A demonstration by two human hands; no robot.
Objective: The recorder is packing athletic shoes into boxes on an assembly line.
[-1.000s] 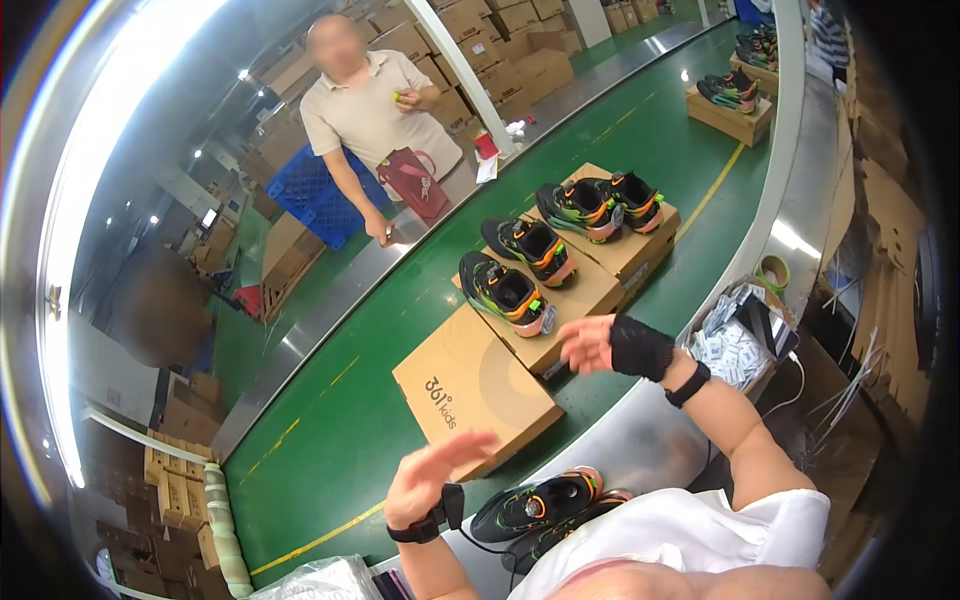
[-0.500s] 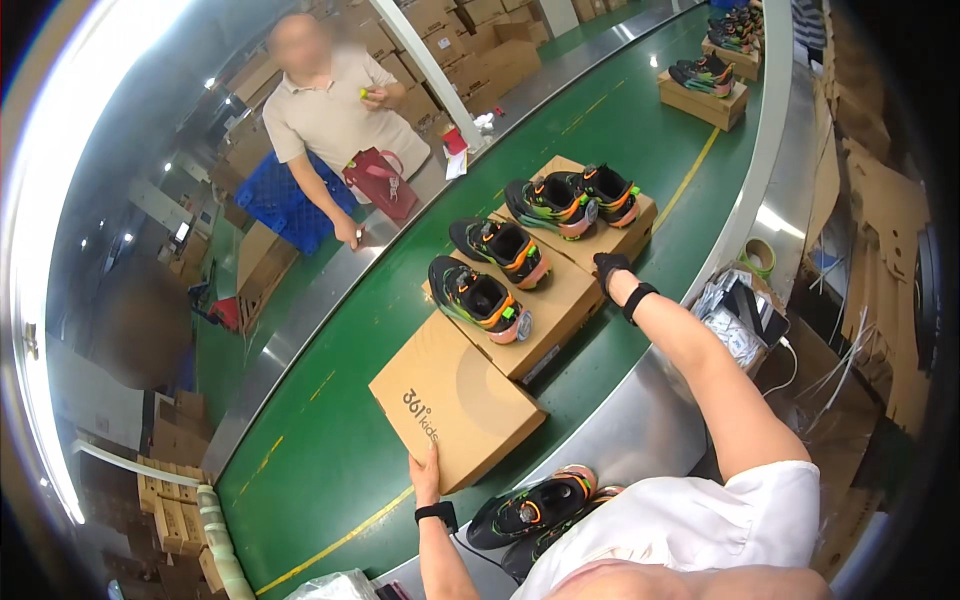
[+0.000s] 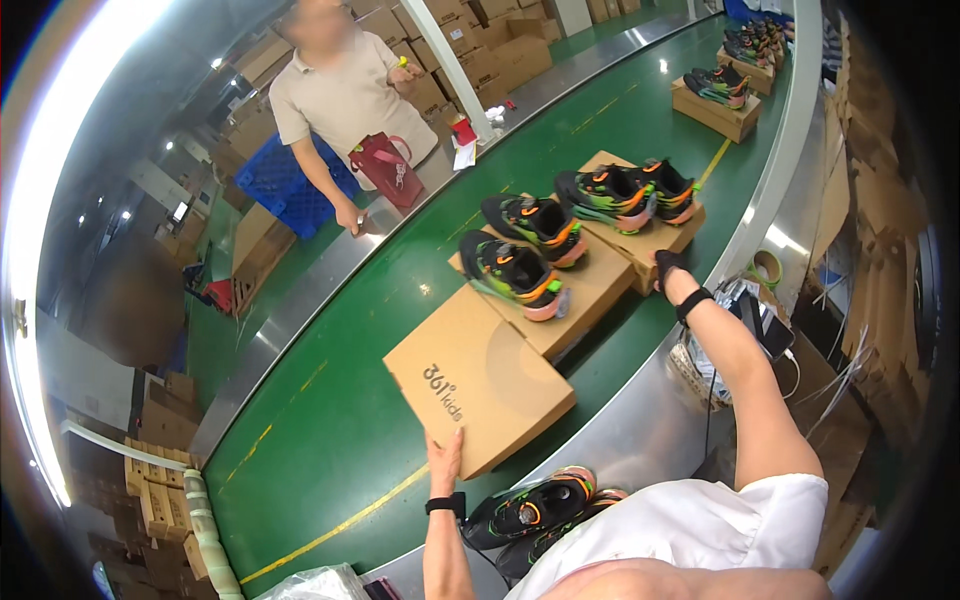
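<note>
A closed brown shoebox (image 3: 480, 385) lies flat on the green belt. My left hand (image 3: 445, 460) grips its near-left edge, thumb on the lid and fingers along the side. Against its far side stands a second shoebox (image 3: 590, 310), bearing a pair of black sneakers (image 3: 528, 260) with orange and green trim. Another pair of sneakers (image 3: 630, 198) sits on a third shoebox (image 3: 655, 245) further right. My right hand (image 3: 668, 268), in a black glove, holds that box's near right side; its fingers are partly hidden. Both wrists wear black bands.
Close to my body, more sneakers (image 3: 530, 510) rest on the metal ledge (image 3: 630, 420). Up the belt (image 3: 330, 420) stand further boxes topped with shoes (image 3: 715, 105). Across it, a person (image 3: 345, 110) stands beside a red bag (image 3: 388, 170). A tape roll (image 3: 765, 268) lies at right.
The row of shoeboxes with the sneakers has slid to the right along the belt, both my hands moving with it. The person opposite has shifted slightly.
</note>
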